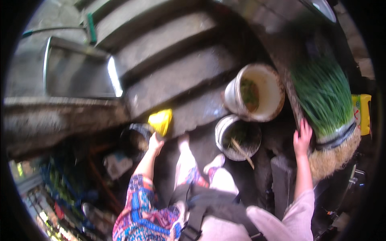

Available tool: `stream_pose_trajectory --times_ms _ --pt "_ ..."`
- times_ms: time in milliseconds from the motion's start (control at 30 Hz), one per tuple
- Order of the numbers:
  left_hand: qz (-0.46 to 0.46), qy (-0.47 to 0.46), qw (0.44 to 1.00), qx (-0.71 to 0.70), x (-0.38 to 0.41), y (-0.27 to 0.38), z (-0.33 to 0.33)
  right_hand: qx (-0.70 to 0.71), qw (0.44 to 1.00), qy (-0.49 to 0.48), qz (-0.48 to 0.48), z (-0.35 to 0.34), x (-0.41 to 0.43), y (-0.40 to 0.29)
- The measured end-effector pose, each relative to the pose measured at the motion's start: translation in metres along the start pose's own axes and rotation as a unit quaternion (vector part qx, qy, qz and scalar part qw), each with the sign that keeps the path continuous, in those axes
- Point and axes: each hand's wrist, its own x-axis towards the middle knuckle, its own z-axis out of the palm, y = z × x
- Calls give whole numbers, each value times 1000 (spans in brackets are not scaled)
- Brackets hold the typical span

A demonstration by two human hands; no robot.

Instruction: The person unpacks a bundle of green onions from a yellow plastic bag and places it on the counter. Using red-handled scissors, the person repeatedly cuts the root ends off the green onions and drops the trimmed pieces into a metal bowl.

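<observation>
My left hand is closed around the lower end of a bright yellow plastic bag, beside a dark bucket with something pale in it. My right hand holds nothing; its fingers are spread at the edge of a ledge. Just right of that hand lies a large bundle of green onions, tied with a dark band above its pale roots. Blur hides the finer detail of both hands.
Concrete steps rise ahead. A tall white bucket with greens stands near a smaller bucket holding a stick. At left are a metal tray and a green broom. A yellow container is at far right.
</observation>
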Motion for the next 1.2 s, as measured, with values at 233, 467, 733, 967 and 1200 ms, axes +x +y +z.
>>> stream_pose_trajectory --times_ms 233,467,733,967,1200 --pt "-420 4 873 -247 131 -32 36 -59 995 -65 48 2 6 -12" --pt "-396 -73 915 -2 227 -68 67 -115 987 -84 77 15 12 -20" --pt "-399 -56 898 174 233 14 78 -162 974 -112 115 7 7 -22" --pt "-198 -21 937 -288 214 -87 125 -137 984 -84 80 28 15 -15" --pt "-267 0 813 -518 128 36 55 -155 977 -94 115 21 10 -17"
